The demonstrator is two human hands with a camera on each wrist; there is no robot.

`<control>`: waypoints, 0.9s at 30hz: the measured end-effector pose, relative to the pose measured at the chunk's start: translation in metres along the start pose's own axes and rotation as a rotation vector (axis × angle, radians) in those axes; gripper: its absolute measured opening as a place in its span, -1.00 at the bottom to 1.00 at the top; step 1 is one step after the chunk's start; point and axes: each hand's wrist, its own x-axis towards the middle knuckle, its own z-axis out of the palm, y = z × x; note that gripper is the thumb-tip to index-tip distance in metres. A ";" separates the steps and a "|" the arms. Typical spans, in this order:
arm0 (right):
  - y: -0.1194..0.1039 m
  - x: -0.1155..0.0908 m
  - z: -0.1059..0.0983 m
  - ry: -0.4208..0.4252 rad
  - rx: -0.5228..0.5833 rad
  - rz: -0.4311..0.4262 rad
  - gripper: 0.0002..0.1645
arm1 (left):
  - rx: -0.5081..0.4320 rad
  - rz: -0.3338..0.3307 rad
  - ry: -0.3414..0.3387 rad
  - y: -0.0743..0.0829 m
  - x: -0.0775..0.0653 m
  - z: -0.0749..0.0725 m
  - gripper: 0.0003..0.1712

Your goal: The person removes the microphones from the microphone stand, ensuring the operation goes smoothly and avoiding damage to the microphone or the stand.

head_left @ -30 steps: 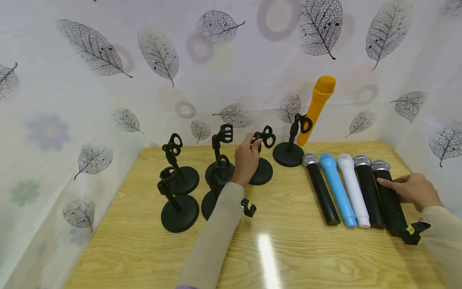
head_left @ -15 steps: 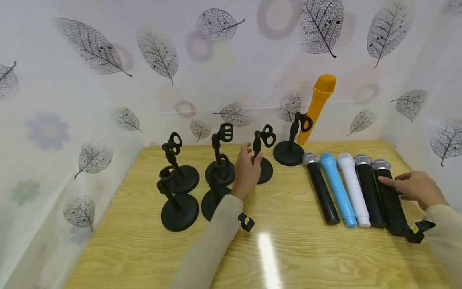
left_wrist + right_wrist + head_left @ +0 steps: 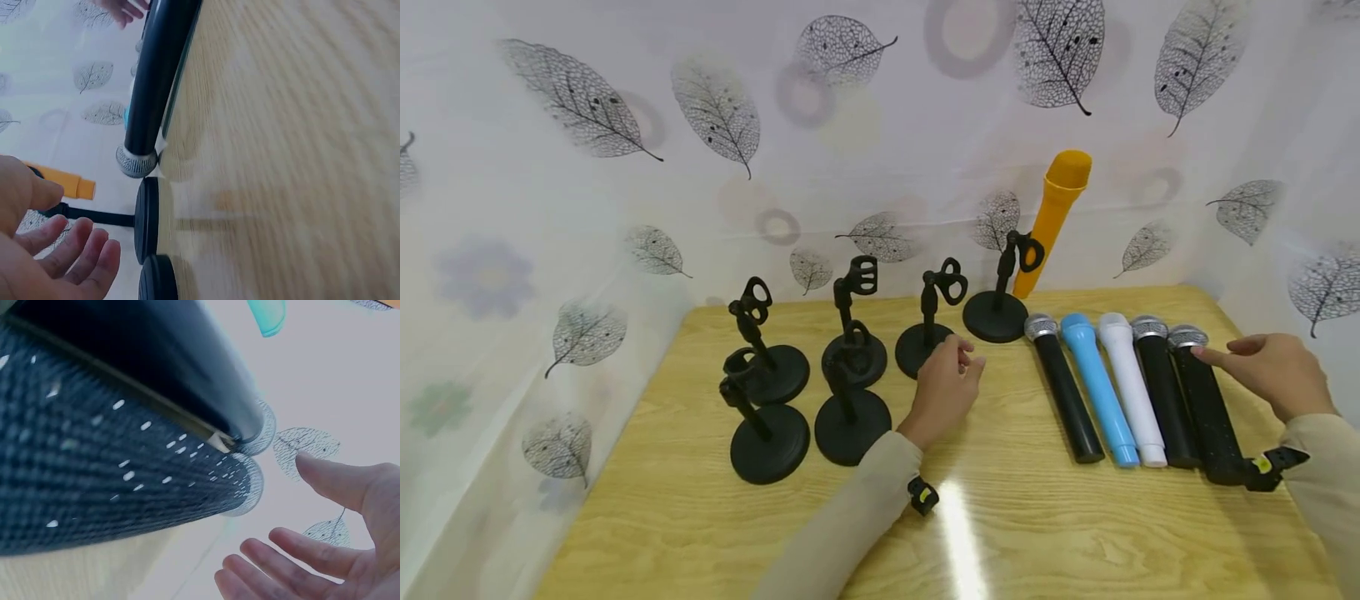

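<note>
My left hand hovers in front of a black desk microphone stand, fingers loosely bent with nothing in them. In the left wrist view its fingers are spread apart, near a stand's round base. At the right, my right hand is beside the head of a black speckled microphone, the rightmost of the row. The right wrist view has a gap between that microphone and the relaxed thumb and fingers.
Left of it lie a black microphone, a white one, a light blue one and another black one. An orange microphone leans at the back behind a stand. Several more stands occupy the left side.
My left hand has let go of the clip on the stand and come forward and right, away from it. The right hand has drawn slightly up and away from the speckled microphone.
</note>
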 end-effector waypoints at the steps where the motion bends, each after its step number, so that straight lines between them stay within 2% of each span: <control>1: -0.002 -0.001 0.000 0.020 0.009 -0.005 0.05 | 0.001 0.015 -0.016 0.002 0.004 0.004 -0.72; 4: -0.009 -0.005 0.000 0.082 0.031 -0.031 -0.03 | 0.008 0.042 -0.039 0.005 0.021 0.019 -0.64; 9: -0.024 -0.011 0.001 0.145 0.030 -0.127 -0.09 | -0.019 0.041 -0.022 0.010 0.056 0.034 -0.53; 14: -0.042 -0.016 0.004 0.163 0.004 -0.249 -0.12 | -0.047 0.007 -0.025 0.017 0.083 0.038 -0.45; 19: -0.062 -0.023 0.015 0.180 0.029 -0.321 -0.18 | -0.119 -0.039 -0.025 0.023 0.104 0.040 -0.39; 22: -0.072 -0.028 0.023 0.196 0.067 -0.370 -0.23 | -0.164 -0.039 -0.010 0.026 0.115 0.042 -0.40; 27: -0.089 -0.037 0.034 0.207 0.106 -0.437 -0.28 | -0.173 0.002 0.009 0.029 0.129 0.043 -0.42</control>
